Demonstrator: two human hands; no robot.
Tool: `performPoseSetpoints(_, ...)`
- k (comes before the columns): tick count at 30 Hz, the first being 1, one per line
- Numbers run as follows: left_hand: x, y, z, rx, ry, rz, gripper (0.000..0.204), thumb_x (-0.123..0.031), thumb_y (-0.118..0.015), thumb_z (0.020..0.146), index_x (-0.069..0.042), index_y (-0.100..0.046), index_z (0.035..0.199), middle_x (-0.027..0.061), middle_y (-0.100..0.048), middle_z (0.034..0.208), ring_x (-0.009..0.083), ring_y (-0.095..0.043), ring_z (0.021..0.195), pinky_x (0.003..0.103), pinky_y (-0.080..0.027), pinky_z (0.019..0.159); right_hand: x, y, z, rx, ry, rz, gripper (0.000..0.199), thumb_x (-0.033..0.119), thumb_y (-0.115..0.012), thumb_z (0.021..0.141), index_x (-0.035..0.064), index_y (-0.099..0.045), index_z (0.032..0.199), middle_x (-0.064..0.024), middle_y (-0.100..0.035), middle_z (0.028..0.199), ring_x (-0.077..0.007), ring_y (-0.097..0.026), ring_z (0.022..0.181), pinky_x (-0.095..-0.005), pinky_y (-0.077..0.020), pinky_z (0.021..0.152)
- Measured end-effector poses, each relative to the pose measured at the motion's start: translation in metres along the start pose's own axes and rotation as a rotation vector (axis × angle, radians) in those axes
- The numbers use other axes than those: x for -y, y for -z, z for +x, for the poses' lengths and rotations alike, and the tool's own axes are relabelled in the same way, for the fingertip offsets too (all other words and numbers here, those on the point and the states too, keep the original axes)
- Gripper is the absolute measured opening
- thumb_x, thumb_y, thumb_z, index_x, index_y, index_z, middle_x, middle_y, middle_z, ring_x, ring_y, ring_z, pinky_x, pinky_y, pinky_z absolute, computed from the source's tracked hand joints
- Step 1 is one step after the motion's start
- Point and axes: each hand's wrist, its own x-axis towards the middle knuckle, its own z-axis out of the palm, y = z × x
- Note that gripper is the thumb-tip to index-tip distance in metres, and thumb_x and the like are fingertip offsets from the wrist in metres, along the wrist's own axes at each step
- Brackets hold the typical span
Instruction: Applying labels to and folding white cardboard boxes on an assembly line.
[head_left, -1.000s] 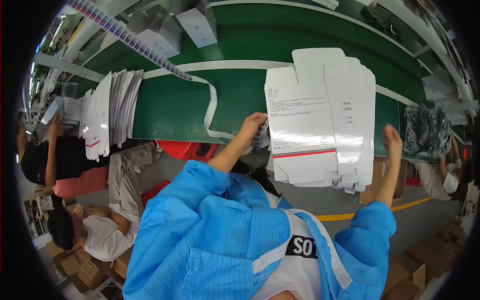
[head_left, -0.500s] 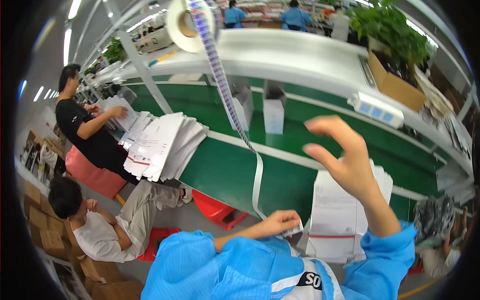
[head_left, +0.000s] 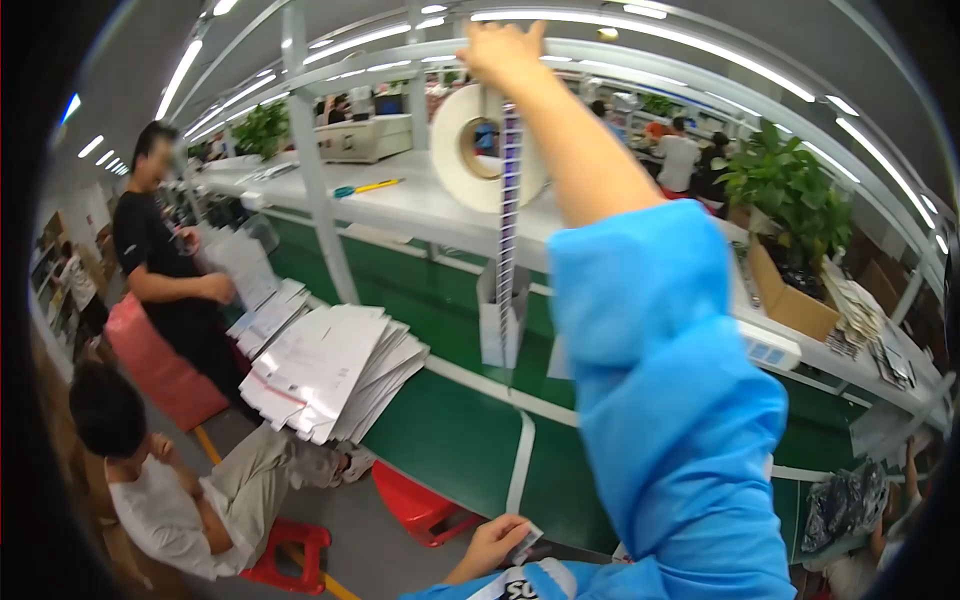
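Note:
My left hand (head_left: pixel 492 548), low in the picture by the bench edge, is closed in a pinch on a small pale label (head_left: pixel 524 543). Raised high, my right hand (head_left: pixel 505 55) is against the grey overhead rail (head_left: pixel 620 50); its fingertips bend out of sight, so its grip is unclear. Just below it hangs a large roll of labels (head_left: pixel 455 150) with a cardboard core. A printed label strip (head_left: pixel 509 190) drops from the roll in front of a white box (head_left: pixel 501 330). Farther down, a plain white band (head_left: pixel 521 460) crosses the green bench.
White flat cartons (head_left: pixel 325 365) lie piled on the green bench (head_left: pixel 440 430), left. A person in black (head_left: pixel 160 245) stands beyond; another sits (head_left: pixel 165 500) lower left. Red stools (head_left: pixel 415 505) stand below the bench. A potted plant (head_left: pixel 790 190) and yellow cutter (head_left: pixel 375 186) sit on the white shelf.
My right hand has risen from above the carton stack at the right to the overhead rail. The view has tilted up. My left hand keeps its pinch on the label.

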Motion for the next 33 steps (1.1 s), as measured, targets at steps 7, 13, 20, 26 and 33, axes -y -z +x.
performPoseSetpoints(7,-0.005,0.022,-0.023,-0.17,-0.008,-0.08,0.017,-0.016,-0.059,0.093,0.001,-0.059,0.098,0.0062,-0.066,0.081,0.0132,-0.064,0.07,0.025,-0.051,0.064,-0.002,0.019,0.002,0.133,0.016,-0.145,0.031,0.026,-0.056,0.083,0.0139,-0.067,0.109,-0.011,-0.06,0.124,-0.029,-0.056,0.114,-0.0672,-0.0174,0.104)
performPoseSetpoints(13,-0.038,0.026,-0.029,-0.215,-0.035,0.043,0.018,-0.017,-0.06,0.092,0.0,-0.059,0.095,0.0082,-0.066,0.077,0.0149,-0.065,0.064,0.026,-0.051,0.06,-0.074,0.073,-0.028,0.281,0.018,-0.043,0.037,0.028,-0.063,0.077,0.0074,-0.067,0.108,-0.0172,-0.065,0.113,-0.0321,-0.058,0.111,-0.0469,-0.0395,0.098)
performPoseSetpoints(20,-0.059,-0.002,-0.048,-0.24,0.0,0.138,0.018,-0.019,-0.06,0.092,0.0,-0.058,0.092,0.0085,-0.066,0.075,0.0149,-0.064,0.062,0.026,-0.05,0.058,-0.169,0.154,-0.096,0.275,-0.016,-0.229,0.034,0.032,-0.058,0.078,0.0072,-0.071,0.097,-0.0167,-0.068,0.101,-0.0317,-0.064,0.098,-0.0472,-0.0464,0.09)
performPoseSetpoints(26,-0.054,-0.018,-0.059,-0.176,-0.015,0.166,0.014,-0.013,-0.058,0.093,0.001,-0.059,0.094,0.0099,-0.066,0.08,0.0151,-0.065,0.064,0.026,-0.051,0.057,-0.222,0.212,-0.137,0.357,-0.04,-0.327,0.039,0.035,-0.06,0.078,0.0057,-0.069,0.102,-0.0172,-0.067,0.103,-0.0318,-0.063,0.1,-0.0434,-0.0471,0.09)
performPoseSetpoints(33,-0.044,-0.082,-0.047,-0.094,-0.034,0.154,0.013,-0.011,-0.057,0.093,0.002,-0.059,0.098,0.0093,-0.066,0.082,0.0148,-0.066,0.068,0.025,-0.052,0.06,-0.201,0.195,-0.14,0.262,-0.109,0.067,0.038,0.033,-0.06,0.082,0.0059,-0.065,0.108,-0.0174,-0.066,0.106,-0.0323,-0.061,0.105,-0.0491,-0.0432,0.095)
